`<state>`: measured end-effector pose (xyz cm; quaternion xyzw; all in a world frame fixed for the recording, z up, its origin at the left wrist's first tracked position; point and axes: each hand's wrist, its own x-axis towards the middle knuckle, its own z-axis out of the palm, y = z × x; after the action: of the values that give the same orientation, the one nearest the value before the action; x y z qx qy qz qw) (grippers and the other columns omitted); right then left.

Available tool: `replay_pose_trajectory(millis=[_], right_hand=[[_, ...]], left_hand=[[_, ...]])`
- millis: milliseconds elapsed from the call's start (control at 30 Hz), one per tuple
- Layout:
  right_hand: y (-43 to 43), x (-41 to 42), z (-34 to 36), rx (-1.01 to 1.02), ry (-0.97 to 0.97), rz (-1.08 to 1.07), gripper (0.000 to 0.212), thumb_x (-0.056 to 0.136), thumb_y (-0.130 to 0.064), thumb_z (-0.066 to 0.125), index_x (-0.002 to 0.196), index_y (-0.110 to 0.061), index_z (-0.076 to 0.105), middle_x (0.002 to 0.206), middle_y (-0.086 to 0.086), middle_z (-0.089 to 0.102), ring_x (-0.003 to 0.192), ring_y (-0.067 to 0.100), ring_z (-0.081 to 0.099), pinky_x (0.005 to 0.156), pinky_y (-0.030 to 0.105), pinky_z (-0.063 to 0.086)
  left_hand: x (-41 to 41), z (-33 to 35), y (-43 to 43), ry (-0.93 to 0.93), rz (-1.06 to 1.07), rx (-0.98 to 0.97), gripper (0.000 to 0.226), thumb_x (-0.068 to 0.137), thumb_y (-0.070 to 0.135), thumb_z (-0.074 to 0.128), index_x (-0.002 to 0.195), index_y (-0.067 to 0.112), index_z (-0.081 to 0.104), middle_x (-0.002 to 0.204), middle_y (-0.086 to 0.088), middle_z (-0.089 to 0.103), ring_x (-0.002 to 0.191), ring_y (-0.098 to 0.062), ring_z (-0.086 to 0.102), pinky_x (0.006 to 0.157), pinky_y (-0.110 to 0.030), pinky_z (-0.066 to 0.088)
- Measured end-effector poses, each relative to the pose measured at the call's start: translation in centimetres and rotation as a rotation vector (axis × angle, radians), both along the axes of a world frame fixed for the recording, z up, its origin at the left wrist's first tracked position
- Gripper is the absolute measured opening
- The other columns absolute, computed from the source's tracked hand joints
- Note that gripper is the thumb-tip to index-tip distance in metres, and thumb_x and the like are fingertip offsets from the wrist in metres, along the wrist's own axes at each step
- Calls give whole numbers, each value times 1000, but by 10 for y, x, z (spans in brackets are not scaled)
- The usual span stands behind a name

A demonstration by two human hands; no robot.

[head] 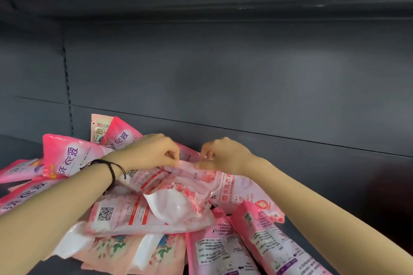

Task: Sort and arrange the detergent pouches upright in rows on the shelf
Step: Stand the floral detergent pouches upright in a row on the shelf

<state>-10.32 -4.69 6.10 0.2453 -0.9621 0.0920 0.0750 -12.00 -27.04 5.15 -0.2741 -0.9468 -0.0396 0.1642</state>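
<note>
Far left on the dark grey metal shelf (335, 174), a bright pink plastic pouch with large printed characters (67, 158) lies tilted on top of the heap. Behind it, a paler pink pouch (99, 126) leans up towards the back panel. All of it belongs to a jumbled pile of pink detergent pouches (156, 250), overlapping, lying flat or slanted, filling the left and middle of the shelf from the near edge to the far wall.

Over the pile comes the left hand (154, 152), a black cord bracelet (112, 168) on its wrist. Its fingertips are curled in and pinching the far top edge of a pale pink pouch with a white rounded base (178, 192). That pouch sits in the middle of the heap, base towards the camera, resting on a flat pouch with a QR code (125, 214).

Just to the right, the right hand (223, 156) pinches the same top edge, thumb and fingers closed on it, close beside the left hand but not touching it.

Further right, two pink pouches with back-label text (268, 236) lie slanted at the near edge under the right forearm. Beyond them is bare shelf.
</note>
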Motion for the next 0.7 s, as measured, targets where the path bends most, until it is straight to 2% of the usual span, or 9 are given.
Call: replay_pose_trajectory(millis=[133,200,267,333,433,500,600,667,700], right_hand=[[-24,-11,-3,55,177,28,36,85,-53,60,101,-21,66,94,-3,66,91,20,56,81,33,42],[-33,-17,-5,-3,177,23,23,88,-45,61,82,-23,61,73,-6,57,78,21,53,68,30,39],[-38,-23,-7,-185,129,-8,37,89,-37,62,57,-28,45,56,-8,43,62,19,45,56,28,33],[-37,-29,-10,-358,141,-42,52,88,-35,65,48,-25,34,48,-6,33,50,13,32,50,29,26],[-29,-33,-18,-525,155,-35,57,89,-31,67,50,-17,27,50,-5,25,51,14,23,54,31,24],[-21,-33,-23,-672,147,-43,55,88,-29,68,53,-10,31,53,0,27,54,15,24,55,30,26],[-10,-28,-27,-988,47,-59,45,89,-25,69,61,4,49,57,9,39,51,20,36,52,31,33],[-5,-22,-25,-1213,-30,-54,27,90,-21,68,72,-1,68,62,13,58,52,23,52,47,28,43],[-4,-19,-23,-1314,-70,-39,21,90,-20,67,75,-7,73,66,13,64,54,23,58,47,26,47]], left_hand=[[-13,10,-1,166,-67,14,19,87,44,62,75,30,63,69,12,61,70,-3,54,73,-21,30],[-19,14,-2,210,-108,73,20,88,48,60,76,32,63,65,16,55,72,6,50,73,-19,23],[-23,18,-2,230,-132,112,22,86,54,58,76,35,64,68,18,54,76,8,48,76,-19,24],[-25,22,-3,255,-136,141,22,83,57,59,78,37,67,77,16,60,83,1,51,88,-25,33],[-27,19,-10,444,-155,484,21,75,42,76,91,28,71,92,19,65,95,-9,54,94,-41,40],[-29,10,-16,494,-31,827,42,73,36,79,112,29,64,111,17,57,110,-10,45,96,-36,37],[-30,-6,-16,211,191,1269,77,73,37,80,138,29,40,139,7,37,129,-13,33,106,-36,32],[-31,-14,-11,-100,239,1499,89,73,44,78,145,23,30,150,-1,32,135,-19,35,109,-44,34],[-32,-17,-7,-257,212,1572,84,74,48,74,143,20,34,149,-3,37,132,-20,40,107,-44,37]])
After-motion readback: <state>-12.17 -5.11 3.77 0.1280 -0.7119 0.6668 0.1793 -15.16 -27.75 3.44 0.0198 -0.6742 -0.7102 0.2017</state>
